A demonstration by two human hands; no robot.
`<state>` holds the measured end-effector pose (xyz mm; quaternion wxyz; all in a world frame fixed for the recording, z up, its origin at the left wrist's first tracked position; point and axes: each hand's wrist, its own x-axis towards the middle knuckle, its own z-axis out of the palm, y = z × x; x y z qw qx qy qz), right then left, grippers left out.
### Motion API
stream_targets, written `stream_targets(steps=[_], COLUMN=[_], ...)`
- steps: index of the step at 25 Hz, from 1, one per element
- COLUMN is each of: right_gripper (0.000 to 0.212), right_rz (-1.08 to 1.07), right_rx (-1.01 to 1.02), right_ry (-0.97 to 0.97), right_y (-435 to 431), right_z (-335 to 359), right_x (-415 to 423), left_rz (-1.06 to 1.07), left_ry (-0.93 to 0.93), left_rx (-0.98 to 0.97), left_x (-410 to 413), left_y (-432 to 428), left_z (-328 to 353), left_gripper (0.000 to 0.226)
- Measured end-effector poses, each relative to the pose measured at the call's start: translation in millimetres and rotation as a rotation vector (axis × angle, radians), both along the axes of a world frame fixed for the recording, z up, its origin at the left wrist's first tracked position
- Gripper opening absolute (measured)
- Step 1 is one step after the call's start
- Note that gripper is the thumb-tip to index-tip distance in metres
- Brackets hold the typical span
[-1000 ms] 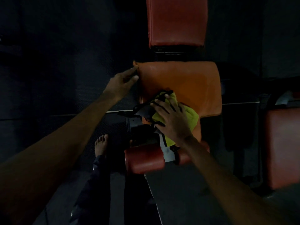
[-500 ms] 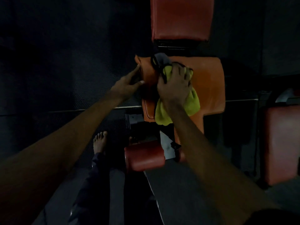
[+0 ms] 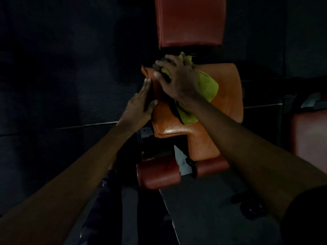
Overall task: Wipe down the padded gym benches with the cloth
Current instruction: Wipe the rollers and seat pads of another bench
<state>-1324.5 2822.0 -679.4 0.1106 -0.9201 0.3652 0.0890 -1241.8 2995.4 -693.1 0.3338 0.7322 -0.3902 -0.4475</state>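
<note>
Item: cloth (image 3: 207, 85), yellow-green. It lies at the far left corner of the orange bench (image 3: 228, 96) seat, pressed under the right hand (image 3: 178, 80), fingers spread.

Left hand (image 3: 139, 105): open, flat against the seat's left edge.

Method, advised: even pressure, overlapping passes, over the seam.

Surroundings: red backrest (image 3: 191, 22) beyond, red roller pad (image 3: 157, 174) nearer — dim room, dark floor (image 3: 203, 209).

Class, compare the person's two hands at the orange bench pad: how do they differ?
The right hand presses a yellow-green cloth onto the orange pad; the left hand holds no cloth. The right hand's fingers are spread; the left hand's lie straight together along the pad's side. Both are on the same pad.
</note>
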Motion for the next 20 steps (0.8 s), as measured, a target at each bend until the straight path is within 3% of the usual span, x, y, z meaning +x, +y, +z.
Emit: stream_targets(steps=[5,9,12,14,17,20], right_gripper=[0.039,0.033,0.034,0.032,0.03,0.031], right_rz=[0.088,-0.223,-0.374,-0.323,-0.023,0.11], right_rx=[0.046,0.051,-0.011,-0.028,0.038,0.055], right_ry=[-0.097,-0.213,-0.197,-0.221,-0.252,-0.254], right_y=[-35.6,-65.4,-47.3,-22.2,18.6,0.5], right_z=[-2.5,1.5,-0.2,-2.2,-8.5,-9.0], right_x=[-9.5,-47.4,-51.6,-23.8,19.3,13.5], left_rz=[0.015,-0.059,-0.024,0.021,0.031,0.052], left_ry=[-0.008,-0.128,-0.082,-0.031,-0.048,-0.021], left_rx=[0.018,0.017,0.02,0.021,0.024,0.069], left_x=[3.8,9.5,9.9,14.4,19.3,17.1], left_y=[-3.6,-6.5,-9.0,-9.7,-8.3,-9.9], left_z=[3.6,1.9,2.8,4.2,5.4,5.8], left_gripper=[0.073,0.076,0.076,0.075,0.072,0.071])
